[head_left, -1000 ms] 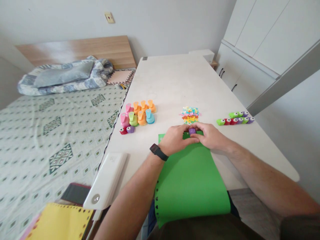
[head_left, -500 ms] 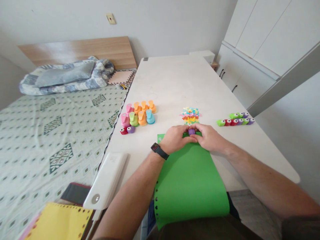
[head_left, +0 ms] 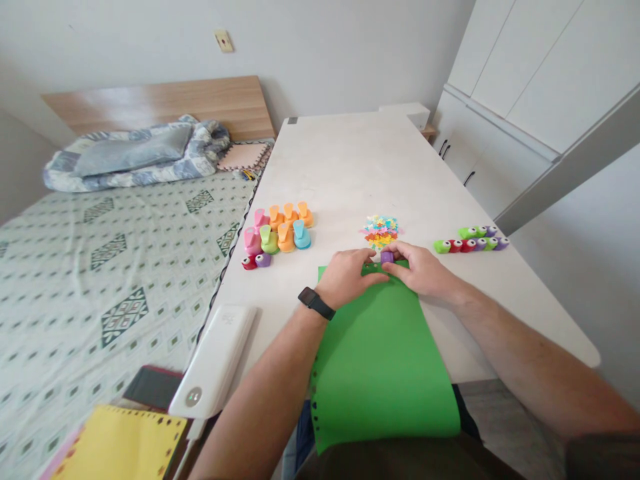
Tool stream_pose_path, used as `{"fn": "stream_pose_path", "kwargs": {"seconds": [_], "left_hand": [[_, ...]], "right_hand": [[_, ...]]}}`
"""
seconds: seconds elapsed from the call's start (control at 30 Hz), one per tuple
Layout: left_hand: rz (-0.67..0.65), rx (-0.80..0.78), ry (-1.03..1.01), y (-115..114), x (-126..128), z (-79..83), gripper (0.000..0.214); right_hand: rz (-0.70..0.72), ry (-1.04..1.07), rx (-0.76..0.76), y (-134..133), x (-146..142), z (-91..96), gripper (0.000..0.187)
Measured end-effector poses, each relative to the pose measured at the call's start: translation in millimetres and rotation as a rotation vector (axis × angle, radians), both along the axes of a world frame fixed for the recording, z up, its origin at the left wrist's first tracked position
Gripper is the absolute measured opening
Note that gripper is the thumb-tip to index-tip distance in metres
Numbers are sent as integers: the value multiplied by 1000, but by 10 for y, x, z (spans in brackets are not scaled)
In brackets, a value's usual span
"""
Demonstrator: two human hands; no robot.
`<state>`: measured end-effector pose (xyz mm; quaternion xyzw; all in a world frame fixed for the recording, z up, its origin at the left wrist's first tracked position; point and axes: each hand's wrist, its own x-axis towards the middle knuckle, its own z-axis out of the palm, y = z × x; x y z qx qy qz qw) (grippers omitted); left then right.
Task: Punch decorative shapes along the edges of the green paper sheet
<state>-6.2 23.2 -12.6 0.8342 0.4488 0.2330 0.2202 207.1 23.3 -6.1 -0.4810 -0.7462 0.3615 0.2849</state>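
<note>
A small purple craft punch (head_left: 387, 257) is pinched in my right hand (head_left: 417, 268) at the far edge of a green sheet of paper (head_left: 380, 360). My left hand (head_left: 350, 275) rests on the sheet's far left part, thumb and fingers apart, a small gap from the punch. Small punched holes show along the far edge between my hands, and more run down the sheet's left edge. Just beyond my hands lies a pile of colourful paper cutouts (head_left: 383, 231). The near end of the sheet hangs over the table edge by my body.
Larger lever punches (head_left: 285, 237) and two small ones (head_left: 257, 261) stand on the left of the white table (head_left: 350, 160). A row of small punches (head_left: 473, 243) is at right. A white power bank (head_left: 215, 360) and punched yellow paper (head_left: 117, 443) lie at lower left.
My left fingers have come away from the purple punch. My right hand has shifted it slightly right and away from me, uncovering holes in the far edge.
</note>
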Motion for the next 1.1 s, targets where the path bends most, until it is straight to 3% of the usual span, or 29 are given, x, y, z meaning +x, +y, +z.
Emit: {"fn": "stream_pose_path", "kwargs": {"seconds": [0.13, 0.43, 0.57, 0.8, 1.1], "left_hand": [[4, -13, 18, 19, -24, -37, 29], [-18, -10, 19, 6, -12, -64, 24], [-31, -4, 25, 7, -12, -61, 22], [-39, 28, 25, -10, -9, -73, 25], [-96, 99, 144, -44, 39, -19, 40]], "right_hand": [[-35, 77, -59, 34, 39, -40, 23], [-224, 406, -199, 123, 61, -100, 36], [-245, 468, -241, 140, 68, -73, 39], [-286, 556, -330, 154, 59, -78, 43], [-224, 505, -323, 136, 40, -98, 44]]}}
